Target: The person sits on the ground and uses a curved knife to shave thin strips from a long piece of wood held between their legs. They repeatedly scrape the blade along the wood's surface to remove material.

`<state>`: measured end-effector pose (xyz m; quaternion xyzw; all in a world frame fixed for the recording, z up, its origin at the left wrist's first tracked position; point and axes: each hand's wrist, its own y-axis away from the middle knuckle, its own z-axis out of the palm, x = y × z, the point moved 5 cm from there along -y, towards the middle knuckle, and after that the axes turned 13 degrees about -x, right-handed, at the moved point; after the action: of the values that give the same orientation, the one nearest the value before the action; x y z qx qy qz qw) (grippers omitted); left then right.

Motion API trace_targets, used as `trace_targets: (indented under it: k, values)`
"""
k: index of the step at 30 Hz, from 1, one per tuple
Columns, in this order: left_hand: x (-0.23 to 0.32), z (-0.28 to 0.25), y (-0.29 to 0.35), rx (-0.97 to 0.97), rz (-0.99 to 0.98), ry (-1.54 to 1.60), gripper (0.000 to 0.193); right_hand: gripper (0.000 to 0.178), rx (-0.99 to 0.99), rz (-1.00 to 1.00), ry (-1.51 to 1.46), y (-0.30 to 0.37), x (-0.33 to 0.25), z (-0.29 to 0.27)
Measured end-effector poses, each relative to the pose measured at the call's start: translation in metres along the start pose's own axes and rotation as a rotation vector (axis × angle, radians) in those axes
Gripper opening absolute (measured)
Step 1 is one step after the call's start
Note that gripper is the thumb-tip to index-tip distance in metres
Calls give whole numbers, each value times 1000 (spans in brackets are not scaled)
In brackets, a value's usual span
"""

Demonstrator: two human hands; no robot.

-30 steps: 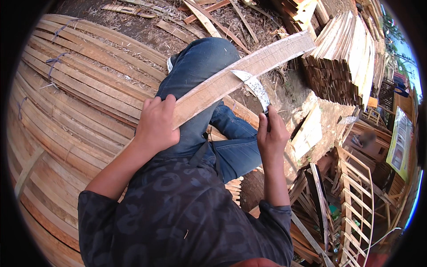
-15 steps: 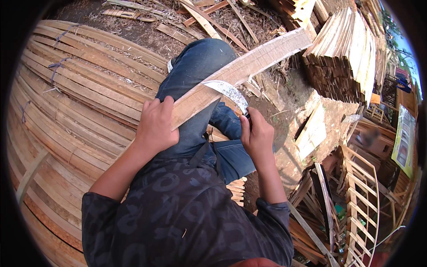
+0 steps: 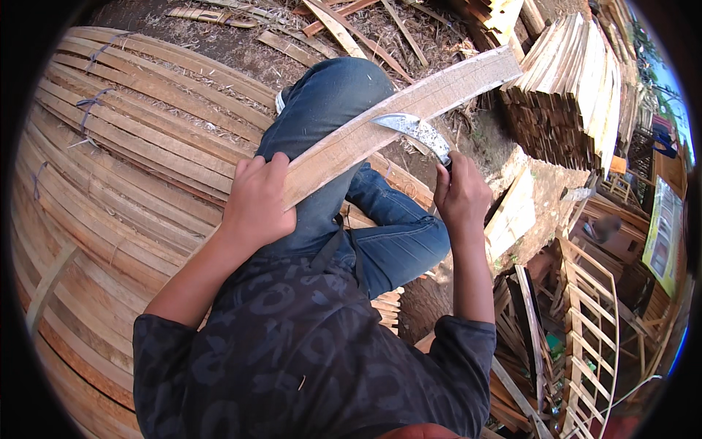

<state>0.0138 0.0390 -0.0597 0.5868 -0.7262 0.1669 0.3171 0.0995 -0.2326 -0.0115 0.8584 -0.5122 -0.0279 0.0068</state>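
A long flat wooden plank (image 3: pixel 333 161) lies slantwise over my raised leg, its far end pointing to the upper right. My left hand (image 3: pixel 256 197) is wrapped round the plank's near part, fingers over its far edge and thumb on the near side. A sickle (image 3: pixel 423 134) with a curved, speckled metal blade is in my right hand (image 3: pixel 462 192), which is closed round its dark handle. The blade crosses the plank's right-hand edge, and its tip lies over the plank's face. Most of the handle is hidden in my fist.
Bundled wooden slats (image 3: pixel 139 161) tied with cord spread beneath and left of me. A tall stack of cut boards (image 3: pixel 567 95) stands at the upper right. Scrap strips (image 3: pixel 336 33) and shavings litter the ground ahead. A slatted wooden frame (image 3: pixel 589 329) leans at the lower right.
My right hand has moved right and slightly forward, carrying the sickle farther along the plank toward its far end. My left hand keeps its grip. My bent right knee now shows more.
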Motion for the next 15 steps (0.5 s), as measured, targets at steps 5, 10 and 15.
trace_targets:
  k: [5, 10, 15]
  values:
    - [0, 0, -2, -14, -6, -4, 31, 20, 4, 61, -38, 6, -7, 0]
    - [-1, 1, 0, -9, -10, -51, 40, 21, 32, 49, -33, 6, -7, -2]
    - [0, 1, 0, -6, -20, -55, 41, 19, -60, 177, -497, 12, -8, 17]
